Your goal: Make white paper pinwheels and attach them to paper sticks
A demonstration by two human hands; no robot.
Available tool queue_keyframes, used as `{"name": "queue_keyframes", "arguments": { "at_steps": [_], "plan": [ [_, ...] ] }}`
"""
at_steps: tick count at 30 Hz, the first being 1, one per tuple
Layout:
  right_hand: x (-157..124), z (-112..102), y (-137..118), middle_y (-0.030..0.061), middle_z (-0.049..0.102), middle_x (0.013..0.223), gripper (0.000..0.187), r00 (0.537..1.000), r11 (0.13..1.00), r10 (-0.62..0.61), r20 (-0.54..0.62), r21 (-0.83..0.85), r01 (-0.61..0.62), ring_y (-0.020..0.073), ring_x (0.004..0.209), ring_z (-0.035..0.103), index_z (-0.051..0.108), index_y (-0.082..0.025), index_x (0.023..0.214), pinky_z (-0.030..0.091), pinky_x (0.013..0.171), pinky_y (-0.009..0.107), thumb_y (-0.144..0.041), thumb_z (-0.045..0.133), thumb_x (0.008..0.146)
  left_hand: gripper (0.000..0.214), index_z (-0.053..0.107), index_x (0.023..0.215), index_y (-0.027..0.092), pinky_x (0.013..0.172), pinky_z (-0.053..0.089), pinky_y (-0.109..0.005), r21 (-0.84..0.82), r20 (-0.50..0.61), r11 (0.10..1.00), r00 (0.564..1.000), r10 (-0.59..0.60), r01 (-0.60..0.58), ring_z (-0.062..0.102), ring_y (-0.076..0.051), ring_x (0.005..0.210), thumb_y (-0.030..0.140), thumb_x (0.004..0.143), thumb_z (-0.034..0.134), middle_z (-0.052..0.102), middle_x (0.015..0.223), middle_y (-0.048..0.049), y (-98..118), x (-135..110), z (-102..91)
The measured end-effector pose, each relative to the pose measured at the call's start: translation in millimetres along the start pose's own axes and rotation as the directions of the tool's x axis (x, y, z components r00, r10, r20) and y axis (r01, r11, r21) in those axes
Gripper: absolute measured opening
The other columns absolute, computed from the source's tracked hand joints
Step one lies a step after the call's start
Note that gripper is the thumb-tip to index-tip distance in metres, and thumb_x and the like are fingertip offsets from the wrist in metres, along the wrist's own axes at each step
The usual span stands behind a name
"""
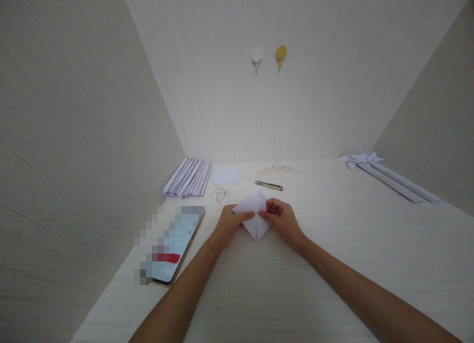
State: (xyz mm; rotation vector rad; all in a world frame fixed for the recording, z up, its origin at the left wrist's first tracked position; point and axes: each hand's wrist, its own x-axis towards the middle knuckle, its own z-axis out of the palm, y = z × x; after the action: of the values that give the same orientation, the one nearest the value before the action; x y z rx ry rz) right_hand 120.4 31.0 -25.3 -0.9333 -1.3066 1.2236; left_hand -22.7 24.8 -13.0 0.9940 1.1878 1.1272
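Observation:
A folded piece of white paper (255, 202), pointed at its lower end with a crease down the middle, is held between my two hands. My left hand (230, 221) grips its left side, thumb pressed on the front. On the right edge, my right hand (282, 217) pinches the paper with its thumb on top and the fingers curled behind. Just beyond the paper lie small thread snips (269, 185) with the blades pointing left. Several small pale bits (221, 194) sit in a little heap past my left hand.
Several folded paper strips (188, 178) lie at the back left, beside a flat white paper square (225, 175). A phone (179, 244) with a lit screen rests left of my arm. At the back right are long paper strips (392, 182) and a folded paper star shape (361, 159). Two hooks (281, 53) hang on the wall.

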Motion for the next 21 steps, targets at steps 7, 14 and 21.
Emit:
{"name": "queue_keyframes", "arguments": {
  "at_steps": [7,14,21],
  "plan": [
    [-0.5,-0.2,-3.3,-0.0004,0.060,0.061,0.013,1.000,0.999,0.006,0.011,-0.033,-0.005,0.0117,0.056,0.053,0.058,-0.016,0.066,0.043,0.056,0.025,-0.020,0.064,0.055,0.019,0.061,0.060,0.009,0.053,0.039,-0.025,0.047,0.056,0.999,0.998,-0.008,0.006,0.052,-0.013,0.052,0.020,0.047,0.068,0.061,0.058,-0.0038,2.1,-0.1,-3.6],
    [-1.2,0.2,-3.9,0.0008,0.061,0.062,0.012,0.999,0.998,0.010,0.037,-0.063,-0.007,0.0119,0.056,0.054,0.058,-0.015,0.066,0.043,0.056,0.025,-0.021,0.063,0.056,0.017,0.061,0.057,0.008,0.052,0.036,-0.024,0.088,0.088,0.996,0.995,-0.042,0.034,0.049,-0.011,0.048,0.021,0.048,0.066,0.058,0.053,-0.0020,6.3,-0.2,-7.8],
    [-2.5,2.1,-5.7,0.0006,0.061,0.061,0.010,0.999,0.994,0.007,0.054,-0.109,-0.002,0.0126,0.056,0.055,0.057,-0.016,0.063,0.044,0.055,0.026,-0.020,0.062,0.056,0.018,0.060,0.056,0.009,0.047,0.031,-0.022,0.230,0.092,0.973,0.995,-0.041,0.019,0.047,-0.011,0.046,0.024,0.048,0.066,0.057,0.051,-0.0020,10.1,-4.7,-6.3]
  ]
}}
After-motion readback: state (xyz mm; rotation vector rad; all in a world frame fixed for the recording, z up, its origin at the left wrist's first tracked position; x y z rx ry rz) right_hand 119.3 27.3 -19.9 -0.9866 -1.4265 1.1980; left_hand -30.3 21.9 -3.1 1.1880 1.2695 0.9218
